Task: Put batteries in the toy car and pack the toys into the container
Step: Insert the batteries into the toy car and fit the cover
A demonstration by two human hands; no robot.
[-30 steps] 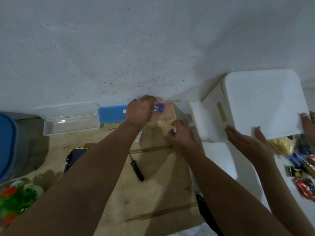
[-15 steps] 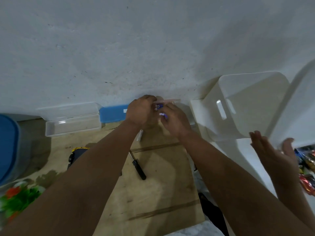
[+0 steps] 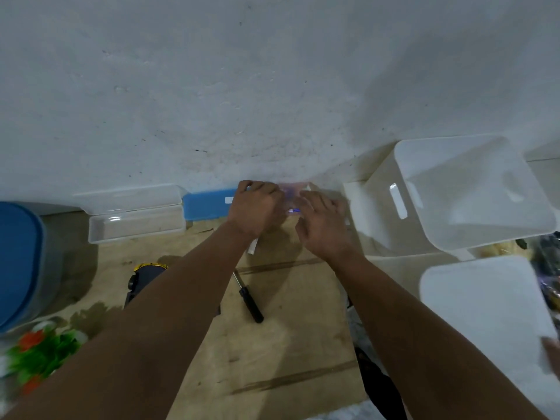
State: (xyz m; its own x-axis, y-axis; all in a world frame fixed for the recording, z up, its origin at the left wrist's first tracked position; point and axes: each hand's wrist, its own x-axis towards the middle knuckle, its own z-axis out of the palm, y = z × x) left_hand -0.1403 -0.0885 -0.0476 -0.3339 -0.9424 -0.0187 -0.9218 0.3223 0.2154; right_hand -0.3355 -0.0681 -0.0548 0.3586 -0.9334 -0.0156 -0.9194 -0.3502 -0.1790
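At the wall's foot, my left hand (image 3: pixel 257 207) grips a clear battery pack (image 3: pixel 291 190). My right hand (image 3: pixel 324 222) meets it from the right, and its fingertips pinch a small blue-and-white battery (image 3: pixel 294 211) at the pack. The black-and-yellow toy car (image 3: pixel 145 272) lies on the wooden board (image 3: pixel 272 353), partly hidden behind my left forearm. A black-handled screwdriver (image 3: pixel 248 298) lies between my arms. The white container (image 3: pixel 403 165) stands open at the right.
Another person's hand (image 3: pixel 552 354) holds the white lid (image 3: pixel 485 313) at the lower right. Loose toys (image 3: pixel 545 268) lie behind the lid. A clear case (image 3: pixel 136 225) and a blue box (image 3: pixel 206 204) line the wall. At the left are a blue bin (image 3: pixel 18 262) and a green-orange toy (image 3: pixel 39 356).
My right hand moved up to the pack beside my left hand. The other person lifted the lid off the white container and carried it down to the right.
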